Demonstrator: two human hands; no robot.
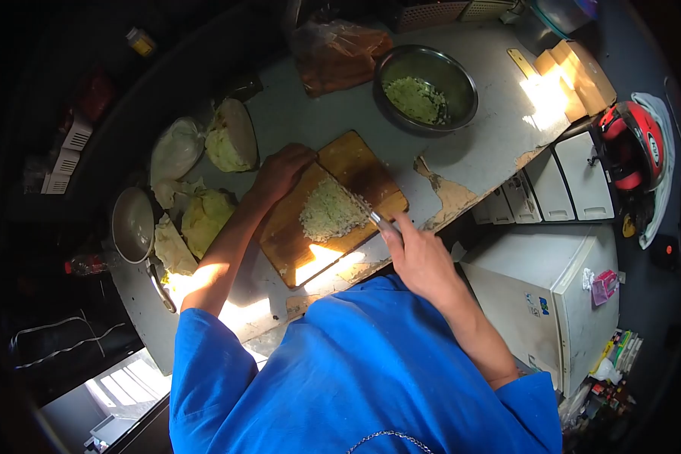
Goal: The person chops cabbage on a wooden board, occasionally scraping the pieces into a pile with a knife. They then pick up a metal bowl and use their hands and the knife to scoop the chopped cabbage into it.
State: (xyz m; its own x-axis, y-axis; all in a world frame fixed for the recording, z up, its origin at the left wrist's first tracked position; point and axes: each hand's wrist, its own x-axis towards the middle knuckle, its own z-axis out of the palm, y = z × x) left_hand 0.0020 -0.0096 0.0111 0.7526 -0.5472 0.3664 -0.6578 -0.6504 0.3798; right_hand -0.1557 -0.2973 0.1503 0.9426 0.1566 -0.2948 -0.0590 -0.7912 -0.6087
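My right hand (424, 261) is closed around the handle of a knife (372, 215), whose blade slants away across a wooden cutting board (386, 180). My left hand (286, 168) is at the far end of the blade, its fingers closed together at the knife tip; part of that grip is hidden. Beneath and left of the blade, a heap of finely chopped cabbage (329, 212) is spread over the board. Beyond the board, a metal bowl (464, 79) contains more chopped pale green cabbage (416, 98).
A cut cabbage (231, 138), another cabbage piece (206, 219) and a plastic bag (177, 149) lie left of my forearm. A pan (133, 225) is at the left edge. An orange-filled bag (340, 57), a cardboard box (583, 76) and a red helmet (643, 136) are farther off.
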